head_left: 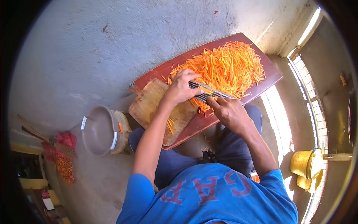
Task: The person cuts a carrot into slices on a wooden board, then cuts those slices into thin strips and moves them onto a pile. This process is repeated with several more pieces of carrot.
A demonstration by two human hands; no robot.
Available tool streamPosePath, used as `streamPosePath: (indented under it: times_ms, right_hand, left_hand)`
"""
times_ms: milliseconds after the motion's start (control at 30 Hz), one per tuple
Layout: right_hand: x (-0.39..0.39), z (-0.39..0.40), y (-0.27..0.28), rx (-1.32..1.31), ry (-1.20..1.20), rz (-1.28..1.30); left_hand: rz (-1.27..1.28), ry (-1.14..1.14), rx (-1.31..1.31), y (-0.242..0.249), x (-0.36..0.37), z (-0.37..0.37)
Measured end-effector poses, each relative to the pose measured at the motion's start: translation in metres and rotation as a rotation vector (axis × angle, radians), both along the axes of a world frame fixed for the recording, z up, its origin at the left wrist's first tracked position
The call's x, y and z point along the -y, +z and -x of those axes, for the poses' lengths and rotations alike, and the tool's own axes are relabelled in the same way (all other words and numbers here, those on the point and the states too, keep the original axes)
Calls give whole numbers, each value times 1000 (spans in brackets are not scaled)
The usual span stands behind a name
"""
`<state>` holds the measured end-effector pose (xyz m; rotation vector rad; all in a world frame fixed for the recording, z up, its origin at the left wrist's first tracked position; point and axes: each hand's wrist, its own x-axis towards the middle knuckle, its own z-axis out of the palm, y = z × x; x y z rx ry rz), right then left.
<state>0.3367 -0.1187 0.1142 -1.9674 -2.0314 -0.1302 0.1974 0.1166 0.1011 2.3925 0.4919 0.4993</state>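
Note:
A dark, slatted metal tool [214, 93] lies slantwise over the front edge of a big heap of orange shreds [235, 67]. My left hand [182, 86] grips its left end, thumb and fingers bent round it. Closed on the right part of the same tool is my right hand [229, 111]. Some orange pieces show on the tool between the hands. Beneath my left forearm is a worn wooden board [151, 102], with a few orange strips on it. Heap and board rest on a red table [270, 71].
A grey basin [97, 130] stands at the left beside a pale container [125, 136]. Farther left are a broom [61, 147] and a red bag with orange bits [65, 168]. Yellow buckets [307, 164] stand at the right. A blue-grey wall [112, 48] rises behind the table.

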Motion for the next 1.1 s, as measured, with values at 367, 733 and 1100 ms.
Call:
streamPosePath:
  times_ms: [367,733,1100]
  right_hand:
    - [3,-5,5,114,80,-50]
    - [3,2,-4,106,70,-76]
    - [12,15,8,-100,31,-14]
  left_hand:
    - [-428,10,-10,3,11,-33]
    - [-529,82,-128,-13,4,-29]
    - [-554,172,24,-14,2,-25]
